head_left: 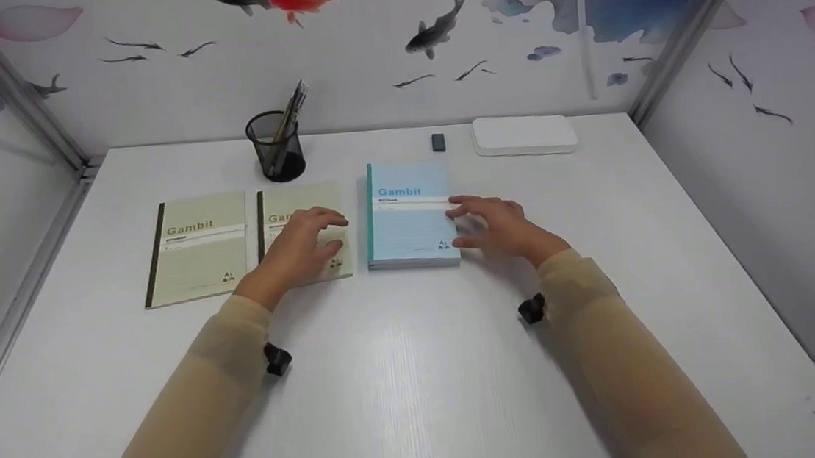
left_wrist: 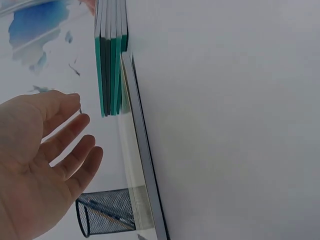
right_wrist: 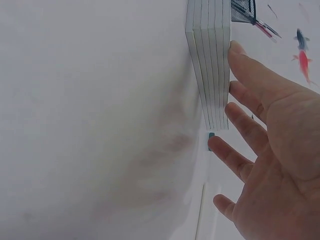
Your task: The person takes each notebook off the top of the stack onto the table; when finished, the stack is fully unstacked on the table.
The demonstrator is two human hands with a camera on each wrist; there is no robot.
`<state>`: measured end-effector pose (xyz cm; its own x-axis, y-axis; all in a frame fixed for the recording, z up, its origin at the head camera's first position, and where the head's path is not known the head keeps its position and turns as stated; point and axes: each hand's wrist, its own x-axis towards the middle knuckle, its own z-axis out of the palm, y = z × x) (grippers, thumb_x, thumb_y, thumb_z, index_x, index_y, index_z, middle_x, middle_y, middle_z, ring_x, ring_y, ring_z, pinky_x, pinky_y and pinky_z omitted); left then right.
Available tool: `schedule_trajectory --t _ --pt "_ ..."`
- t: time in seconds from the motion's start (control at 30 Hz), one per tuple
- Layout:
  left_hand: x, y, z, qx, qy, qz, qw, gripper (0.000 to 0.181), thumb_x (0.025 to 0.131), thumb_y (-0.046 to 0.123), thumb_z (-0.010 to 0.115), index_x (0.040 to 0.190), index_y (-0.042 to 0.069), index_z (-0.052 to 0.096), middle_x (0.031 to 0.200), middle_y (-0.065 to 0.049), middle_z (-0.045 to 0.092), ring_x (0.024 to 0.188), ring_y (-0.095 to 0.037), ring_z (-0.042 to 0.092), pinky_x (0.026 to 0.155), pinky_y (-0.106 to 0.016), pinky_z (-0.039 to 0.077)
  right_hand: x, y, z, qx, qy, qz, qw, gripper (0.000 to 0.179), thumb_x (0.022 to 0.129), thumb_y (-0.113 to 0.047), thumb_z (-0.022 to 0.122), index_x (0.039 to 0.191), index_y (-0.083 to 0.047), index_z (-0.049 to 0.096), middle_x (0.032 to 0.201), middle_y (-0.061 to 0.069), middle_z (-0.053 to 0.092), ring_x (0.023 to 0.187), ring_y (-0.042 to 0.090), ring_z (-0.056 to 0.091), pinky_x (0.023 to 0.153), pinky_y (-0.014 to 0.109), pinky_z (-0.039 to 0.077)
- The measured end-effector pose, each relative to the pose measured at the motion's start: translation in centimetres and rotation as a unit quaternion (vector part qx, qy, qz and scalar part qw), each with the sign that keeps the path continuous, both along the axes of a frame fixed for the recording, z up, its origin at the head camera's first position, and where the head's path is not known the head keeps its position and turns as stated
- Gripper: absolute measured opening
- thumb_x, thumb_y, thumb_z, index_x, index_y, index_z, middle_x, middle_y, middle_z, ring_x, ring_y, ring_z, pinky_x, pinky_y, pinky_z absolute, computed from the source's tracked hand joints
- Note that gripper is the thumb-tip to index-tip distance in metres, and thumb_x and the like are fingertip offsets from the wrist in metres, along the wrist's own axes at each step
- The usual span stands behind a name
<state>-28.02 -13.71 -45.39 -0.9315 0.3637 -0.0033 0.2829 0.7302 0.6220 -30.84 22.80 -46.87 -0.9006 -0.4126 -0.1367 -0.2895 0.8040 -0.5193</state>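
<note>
A stack of blue notebooks [head_left: 411,225] with green spines lies on the white table. My right hand [head_left: 499,227] is at its right edge, fingers loosely bent and fingertips right by the top cover. In the right wrist view, the thumb and fingers spread beside the page edges of several stacked notebooks [right_wrist: 212,65]. My left hand [head_left: 300,247] hovers over a beige notebook [head_left: 309,197] with a dark spine, covering part of it. The left wrist view has that hand's relaxed fingers [left_wrist: 75,157] apart from the green spines [left_wrist: 110,75], with nothing in them.
Another beige notebook [head_left: 204,265] lies at the left. Behind stand a black mesh pen holder [head_left: 279,155] with pens, a small dark eraser-like block [head_left: 438,142] and a flat white case [head_left: 525,135]. Printed wall panels [head_left: 363,56] enclose the table's back and sides.
</note>
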Motion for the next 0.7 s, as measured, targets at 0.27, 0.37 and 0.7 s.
schedule_trajectory --t 0.27,0.37,0.7 --pt "-0.9 3.2 -0.1 -0.027 -0.014 -0.025 0.9992 0.039 0.100 0.020 0.067 0.138 0.012 0.064 0.153 -0.001 0.052 0.144 -0.026 0.041 0.122 -0.044 0.035 0.1 -0.2 -0.2 -0.005 -0.007 -0.009 0.9999 0.055 0.094 -0.040 0.075 0.145 -0.027 0.058 0.168 -0.010 0.033 0.157 0.027 0.025 0.126 0.060 0.007" --pt "-1.1 3.3 0.0 -0.043 -0.010 -0.040 0.9983 0.039 0.098 0.019 0.070 0.137 0.011 0.066 0.152 -0.002 0.053 0.143 -0.027 0.042 0.121 -0.043 0.037 0.2 -0.2 -0.2 -0.013 -0.006 -0.004 0.9999 0.055 0.095 -0.038 0.075 0.145 -0.025 0.058 0.168 -0.009 0.033 0.156 0.028 0.026 0.125 0.060 0.008" --pt "-1.5 3.3 0.4 -0.051 -0.054 -0.039 0.9964 0.045 0.094 0.026 0.076 0.137 0.015 0.066 0.155 0.004 0.050 0.143 -0.025 0.038 0.120 -0.045 0.038 0.1 -0.3 0.4 -0.044 -0.038 -0.019 0.9981 0.058 0.093 -0.030 0.078 0.147 -0.022 0.057 0.168 -0.007 0.033 0.158 0.027 0.026 0.128 0.052 0.023"
